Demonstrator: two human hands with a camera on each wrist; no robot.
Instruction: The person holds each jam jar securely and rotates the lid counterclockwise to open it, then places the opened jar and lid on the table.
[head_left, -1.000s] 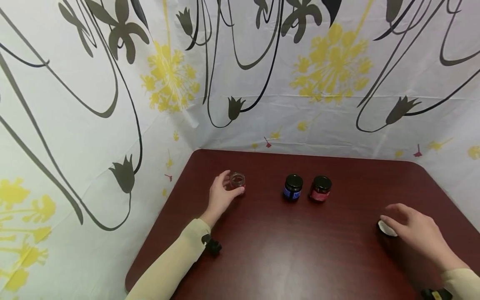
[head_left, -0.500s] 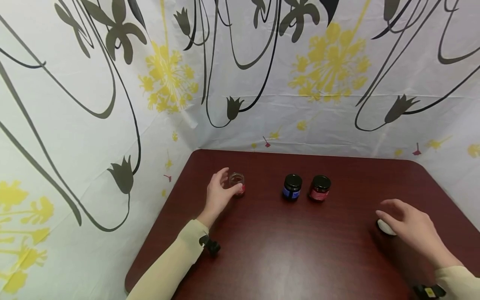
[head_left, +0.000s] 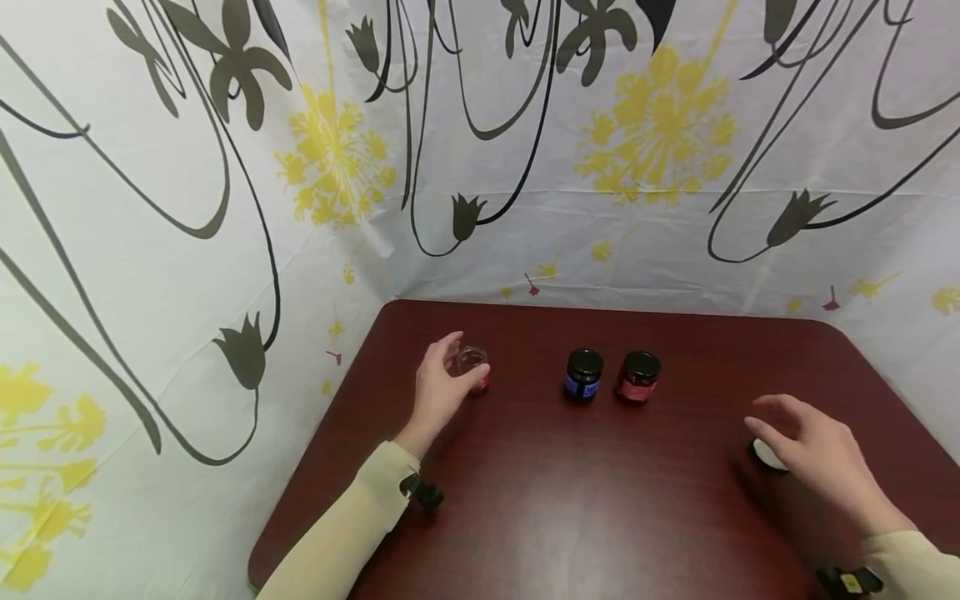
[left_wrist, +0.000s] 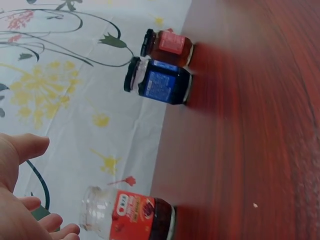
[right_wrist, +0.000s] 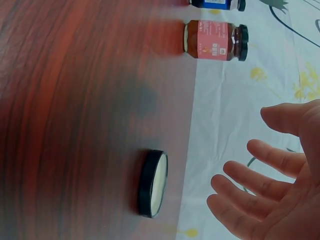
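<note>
My left hand (head_left: 438, 387) is spread beside a lidless glass jar (head_left: 472, 358) at the table's back left. In the left wrist view its thumb and fingers are apart from the jar, which has a red label and dark contents low inside. Lying on the right of the table is a round black lid (head_left: 769, 455), its pale inner face up. Over the lid hovers my right hand (head_left: 821, 458), fingers loosely bent and holding nothing. The right wrist view shows a gap between those fingers and the lid (right_wrist: 154, 184).
Two capped jars stand side by side near the back middle: a blue-labelled jar (head_left: 582, 377) and a red-labelled jar (head_left: 638, 379). The dark red table (head_left: 570, 508) meets a flower-patterned cloth (head_left: 540, 225) behind and at the left.
My right hand has risen slightly and shifted left relative to the lid. The left hand stays by the open jar with barely any motion. The jars and lid have not moved on the table.
</note>
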